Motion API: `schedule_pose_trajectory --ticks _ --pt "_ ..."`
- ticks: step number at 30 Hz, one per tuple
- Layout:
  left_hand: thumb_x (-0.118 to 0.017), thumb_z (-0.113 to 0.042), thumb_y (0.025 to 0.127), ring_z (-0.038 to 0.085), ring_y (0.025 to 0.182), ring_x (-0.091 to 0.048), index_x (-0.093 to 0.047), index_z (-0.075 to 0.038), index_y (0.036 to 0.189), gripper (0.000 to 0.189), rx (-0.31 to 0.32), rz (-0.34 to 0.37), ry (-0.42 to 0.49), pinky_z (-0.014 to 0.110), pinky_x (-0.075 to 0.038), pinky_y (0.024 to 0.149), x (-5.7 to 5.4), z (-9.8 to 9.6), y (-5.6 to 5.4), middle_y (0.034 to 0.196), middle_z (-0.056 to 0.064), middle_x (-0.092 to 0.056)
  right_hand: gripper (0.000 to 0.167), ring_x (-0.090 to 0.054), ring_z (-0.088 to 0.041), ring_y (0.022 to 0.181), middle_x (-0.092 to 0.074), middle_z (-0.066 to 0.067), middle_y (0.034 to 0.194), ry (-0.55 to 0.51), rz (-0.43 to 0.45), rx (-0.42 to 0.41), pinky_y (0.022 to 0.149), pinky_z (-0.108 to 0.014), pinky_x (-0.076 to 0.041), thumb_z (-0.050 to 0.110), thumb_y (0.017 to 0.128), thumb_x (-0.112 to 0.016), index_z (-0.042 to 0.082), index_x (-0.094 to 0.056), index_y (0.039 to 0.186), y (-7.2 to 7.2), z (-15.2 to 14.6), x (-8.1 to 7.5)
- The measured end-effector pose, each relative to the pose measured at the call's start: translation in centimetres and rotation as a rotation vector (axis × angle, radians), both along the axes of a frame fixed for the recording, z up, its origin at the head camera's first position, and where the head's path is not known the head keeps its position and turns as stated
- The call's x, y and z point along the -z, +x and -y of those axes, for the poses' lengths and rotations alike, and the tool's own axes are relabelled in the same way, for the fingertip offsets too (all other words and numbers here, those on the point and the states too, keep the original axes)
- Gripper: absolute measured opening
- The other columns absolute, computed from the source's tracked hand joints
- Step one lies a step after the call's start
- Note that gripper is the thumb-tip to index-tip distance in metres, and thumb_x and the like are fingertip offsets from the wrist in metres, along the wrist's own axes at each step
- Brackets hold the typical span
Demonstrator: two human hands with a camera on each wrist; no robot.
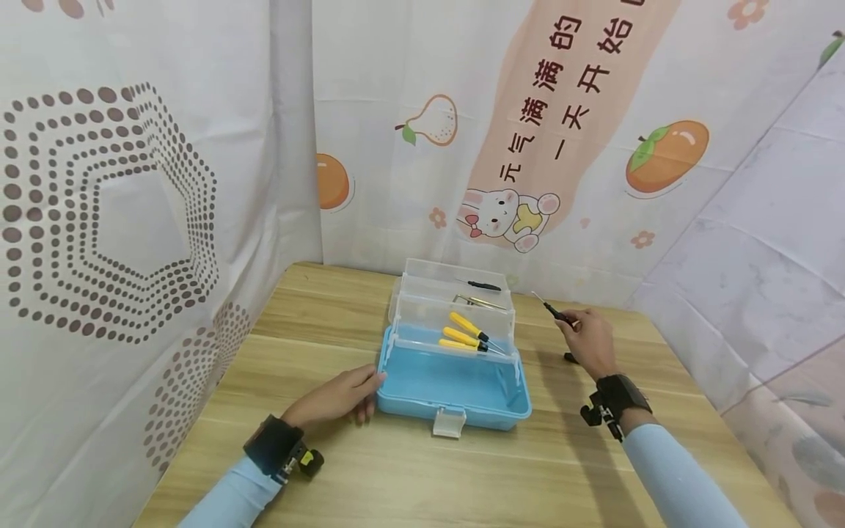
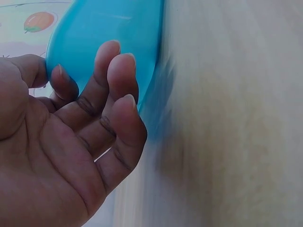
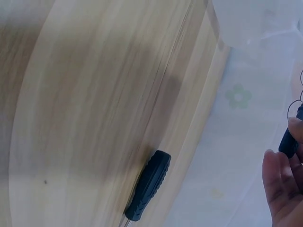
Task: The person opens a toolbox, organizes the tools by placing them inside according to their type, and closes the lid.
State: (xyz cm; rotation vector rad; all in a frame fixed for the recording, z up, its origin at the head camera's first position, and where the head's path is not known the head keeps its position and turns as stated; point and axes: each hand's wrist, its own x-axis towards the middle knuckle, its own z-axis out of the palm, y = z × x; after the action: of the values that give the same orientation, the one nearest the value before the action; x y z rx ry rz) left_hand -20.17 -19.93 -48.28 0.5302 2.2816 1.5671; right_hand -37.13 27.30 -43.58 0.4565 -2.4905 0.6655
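Note:
An opened blue toolbox (image 1: pixel 455 407) with clear stepped trays stands on the table. At its left rim, my left hand (image 1: pixel 339 394) grips the edge between thumb and index finger; the other fingers (image 2: pixel 124 78) are loosely bent along the outside wall. To the right of the box, my right hand (image 1: pixel 590 339) holds a thin black-handled screwdriver (image 1: pixel 549 309) raised above the table, its shaft pointing up and left. Below that hand lies another black-handled screwdriver (image 3: pixel 147 187), mostly hidden in the head view. Three yellow-handled screwdrivers (image 1: pixel 465 323) lie in the lowest clear tray.
The middle tray holds slim brass-coloured tools (image 1: pixel 485 302), and the top one a black-handled screwdriver (image 1: pixel 485 285). A white latch (image 1: pixel 450 423) hangs at the box front. Printed curtains (image 1: pixel 370 242) stand behind the wooden table (image 1: pixel 317 315) and at both sides.

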Motion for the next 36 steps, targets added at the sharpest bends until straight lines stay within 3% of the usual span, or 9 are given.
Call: schedule_pose_trajectory --ticks 36 --pt "-0.038 -0.038 0.114 0.022 0.067 -0.063 -0.053 -0.005 0.100 0.039 -0.012 -0.023 -0.023 0.033 -0.055 0.059 0.0 -0.1 -0.1 0.080 0.007 -0.065 0.017 -0.053 -0.030 0.078 -0.065 -0.019 0.092 -0.015 0.039 -0.030 0.068 -0.039 -0.037 0.007 0.094 -0.074 -0.006 -0.075 0.106 -1.6 3.3 -0.6"
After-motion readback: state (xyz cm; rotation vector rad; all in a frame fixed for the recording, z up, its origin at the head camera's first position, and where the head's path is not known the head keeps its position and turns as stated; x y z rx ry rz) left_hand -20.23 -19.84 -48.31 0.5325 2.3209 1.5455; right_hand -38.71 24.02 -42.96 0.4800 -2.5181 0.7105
